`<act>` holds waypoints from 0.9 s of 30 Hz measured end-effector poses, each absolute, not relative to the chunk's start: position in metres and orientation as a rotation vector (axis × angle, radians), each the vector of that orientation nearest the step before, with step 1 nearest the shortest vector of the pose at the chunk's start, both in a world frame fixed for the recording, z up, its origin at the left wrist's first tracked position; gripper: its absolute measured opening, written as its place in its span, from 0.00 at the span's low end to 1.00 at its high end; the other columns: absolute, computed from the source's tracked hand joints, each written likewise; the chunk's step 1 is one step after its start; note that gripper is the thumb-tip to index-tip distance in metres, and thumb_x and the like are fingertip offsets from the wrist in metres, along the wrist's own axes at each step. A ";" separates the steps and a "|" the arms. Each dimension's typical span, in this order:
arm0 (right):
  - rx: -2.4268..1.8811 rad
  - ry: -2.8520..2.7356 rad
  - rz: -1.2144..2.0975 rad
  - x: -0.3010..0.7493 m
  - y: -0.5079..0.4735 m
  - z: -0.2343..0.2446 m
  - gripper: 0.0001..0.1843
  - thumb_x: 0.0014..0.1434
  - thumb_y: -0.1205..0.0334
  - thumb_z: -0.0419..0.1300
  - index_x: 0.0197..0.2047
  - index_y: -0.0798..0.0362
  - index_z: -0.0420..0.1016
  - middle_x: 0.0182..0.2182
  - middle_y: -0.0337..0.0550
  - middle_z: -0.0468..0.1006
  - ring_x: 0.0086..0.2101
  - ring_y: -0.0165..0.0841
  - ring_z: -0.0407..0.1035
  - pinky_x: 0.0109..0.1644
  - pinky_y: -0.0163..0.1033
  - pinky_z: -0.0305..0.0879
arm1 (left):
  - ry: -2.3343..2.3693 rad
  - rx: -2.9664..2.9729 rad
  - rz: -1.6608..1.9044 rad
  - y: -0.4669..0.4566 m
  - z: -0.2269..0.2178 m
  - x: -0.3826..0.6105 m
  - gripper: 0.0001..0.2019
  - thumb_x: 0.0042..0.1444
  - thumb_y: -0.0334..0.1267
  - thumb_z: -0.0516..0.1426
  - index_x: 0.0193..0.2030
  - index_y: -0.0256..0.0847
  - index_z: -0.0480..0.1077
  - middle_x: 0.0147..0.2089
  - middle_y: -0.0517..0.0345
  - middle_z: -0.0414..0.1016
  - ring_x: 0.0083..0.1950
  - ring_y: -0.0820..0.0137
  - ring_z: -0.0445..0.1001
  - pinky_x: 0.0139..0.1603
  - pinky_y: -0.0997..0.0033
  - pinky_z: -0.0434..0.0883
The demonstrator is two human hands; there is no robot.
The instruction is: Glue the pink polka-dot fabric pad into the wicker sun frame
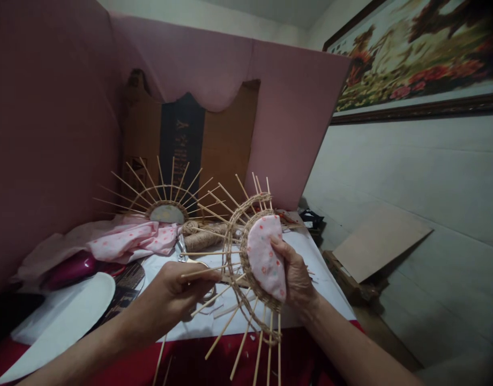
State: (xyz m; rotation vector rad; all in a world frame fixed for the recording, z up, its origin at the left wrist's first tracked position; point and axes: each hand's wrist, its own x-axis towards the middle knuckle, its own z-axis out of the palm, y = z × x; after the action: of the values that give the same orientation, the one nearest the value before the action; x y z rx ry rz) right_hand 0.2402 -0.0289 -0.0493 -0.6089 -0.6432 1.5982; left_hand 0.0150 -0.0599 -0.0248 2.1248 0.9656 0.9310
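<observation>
A half-round piece covered in pink dotted fabric (266, 257) has a twine-woven edge and thin wooden sticks fanning out from it. My right hand (297, 273) grips its straight side, thumb on the fabric. Outer rows of jute twine (229, 236) run across the sticks in an arc. My left hand (184, 292) is closed at the piece's left side, pinching around a wooden stick (202, 272); its fingertips are partly hidden, and I cannot tell whether twine is also between them. Behind my left hand lie scissors (182, 252), partly covered.
A similar stick fan (166, 213) stands at the back. Near it lie a jute twine roll (204, 238) and crumpled pink fabric (134, 238). A purple object (72, 268) and a white half-round board (65, 327) are at left. Cardboard (230, 145) leans behind the white-covered table (311, 257).
</observation>
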 end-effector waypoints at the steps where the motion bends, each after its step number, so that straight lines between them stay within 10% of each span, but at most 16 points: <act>1: -0.608 -0.641 1.604 0.240 -0.029 -0.050 0.11 0.51 0.58 0.64 0.35 0.57 0.77 0.26 0.43 0.81 0.24 0.33 0.73 0.31 0.36 0.70 | 0.966 2.058 0.912 -0.059 -0.022 0.016 0.10 0.58 0.38 0.53 0.37 0.40 0.76 0.28 0.57 0.74 0.28 0.72 0.71 0.27 0.74 0.69; 6: -0.607 -0.638 1.596 0.239 -0.029 -0.051 0.11 0.50 0.58 0.64 0.35 0.56 0.77 0.26 0.42 0.81 0.25 0.35 0.74 0.33 0.39 0.71 | 0.939 1.644 0.798 -0.047 -0.015 0.022 0.05 0.49 0.38 0.61 0.30 0.38 0.76 0.31 0.55 0.78 0.33 0.68 0.75 0.37 0.67 0.72; 12: -0.630 -0.672 1.523 0.236 -0.029 -0.049 0.11 0.47 0.58 0.66 0.34 0.55 0.75 0.25 0.41 0.80 0.23 0.35 0.73 0.32 0.40 0.71 | 0.801 1.341 0.868 -0.035 -0.013 0.021 0.19 0.45 0.34 0.65 0.47 0.43 0.75 0.48 0.49 0.78 0.49 0.60 0.75 0.52 0.60 0.69; 20: -0.530 -0.691 1.493 0.233 -0.022 -0.053 0.11 0.47 0.60 0.67 0.34 0.55 0.75 0.26 0.39 0.79 0.25 0.30 0.71 0.33 0.34 0.68 | 0.939 1.130 1.022 -0.031 -0.019 0.017 0.14 0.41 0.39 0.67 0.38 0.41 0.79 0.40 0.49 0.81 0.38 0.66 0.77 0.38 0.76 0.72; 27: -0.502 -0.760 1.502 0.226 -0.025 -0.060 0.11 0.50 0.62 0.66 0.37 0.55 0.74 0.28 0.39 0.78 0.26 0.28 0.68 0.32 0.32 0.64 | 0.845 1.031 1.097 -0.029 -0.037 0.019 0.16 0.40 0.36 0.68 0.39 0.39 0.79 0.42 0.46 0.80 0.42 0.59 0.78 0.43 0.68 0.73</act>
State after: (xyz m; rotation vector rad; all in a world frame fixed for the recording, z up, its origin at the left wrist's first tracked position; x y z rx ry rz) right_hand 0.2260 -0.0253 -0.0602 -0.5018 -0.7603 1.5022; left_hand 0.0186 -0.0293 -0.0372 1.0307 0.8449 1.0966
